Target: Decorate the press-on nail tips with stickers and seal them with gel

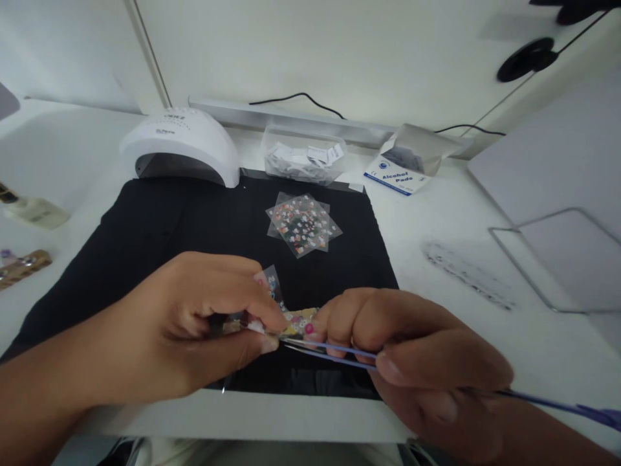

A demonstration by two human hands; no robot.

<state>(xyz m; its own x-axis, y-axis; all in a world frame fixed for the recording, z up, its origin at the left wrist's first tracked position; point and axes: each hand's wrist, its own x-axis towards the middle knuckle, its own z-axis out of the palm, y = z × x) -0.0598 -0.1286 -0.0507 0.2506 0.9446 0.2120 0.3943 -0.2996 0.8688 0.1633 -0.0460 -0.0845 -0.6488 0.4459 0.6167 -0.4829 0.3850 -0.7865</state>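
My left hand [204, 323] pinches a small sticker sheet [295, 320] with colourful dots, over the near part of a black mat [194, 220]. My right hand [417, 356] holds purple tweezers [334, 353], whose tips meet the sheet close to my left fingertips. The tweezers' rear end sticks out at the lower right. Part of the sheet is hidden behind my fingers. A clear bit of sticker film [270, 281] shows just above my left fingers.
Several clear sticker sheets [303, 224] lie stacked mid-mat. A white nail lamp [180, 147] stands at the back left, a clear box of packets [305, 155] and an alcohol pads box [405, 169] behind. A wire stand [557, 259] is at right, bottles at left.
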